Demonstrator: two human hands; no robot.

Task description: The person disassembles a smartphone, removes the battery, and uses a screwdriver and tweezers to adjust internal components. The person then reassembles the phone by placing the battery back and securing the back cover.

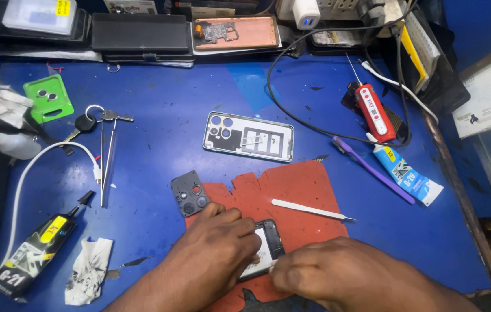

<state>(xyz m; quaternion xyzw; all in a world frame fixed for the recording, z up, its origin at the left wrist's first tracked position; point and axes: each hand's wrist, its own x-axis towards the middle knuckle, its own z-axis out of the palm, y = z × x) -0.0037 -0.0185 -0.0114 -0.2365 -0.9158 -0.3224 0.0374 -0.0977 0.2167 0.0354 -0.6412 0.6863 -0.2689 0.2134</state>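
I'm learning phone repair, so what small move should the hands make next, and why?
Probably ease the thin white tool under the battery edge: the right hand pinches it at the opened phone, which the left hand pins on the red mat.

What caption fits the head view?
Both hands, left hand and right hand, work on an opened phone on a red mat.

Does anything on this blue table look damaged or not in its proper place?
The red mat under the opened phone has ragged, torn edges. Crumpled tissue lies near the black glue tube. Dark specks dot the table.
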